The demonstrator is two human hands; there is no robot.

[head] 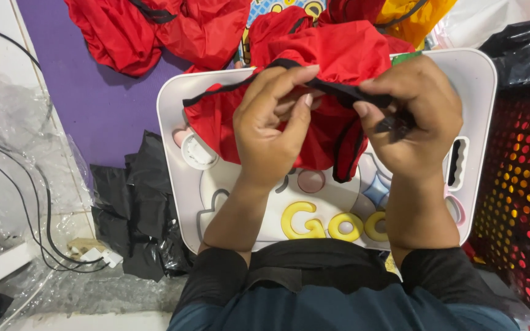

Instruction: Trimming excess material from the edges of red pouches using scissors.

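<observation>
1. Left hand point(272, 122): I saw it closed, fingers pinching the black trim point(338, 92) of a red fabric item point(332, 58) near its top edge.
2. Right hand point(413, 116): curled shut on the same black trim, gripping a bunched dark end of it at the fingers.
3. Red fabric item: held up between both hands above a white lap tray point(480, 79), its lower folds hanging onto the tray.
4. White lap tray: I noted raised yellow letters near my body and a slot handle on the right.
5. Surroundings: more red fabric pieces point(154, 30) on a purple mat point(87, 98); black plastic bag point(136, 208) to the left; a perforated black crate point(522, 184) to the right.
</observation>
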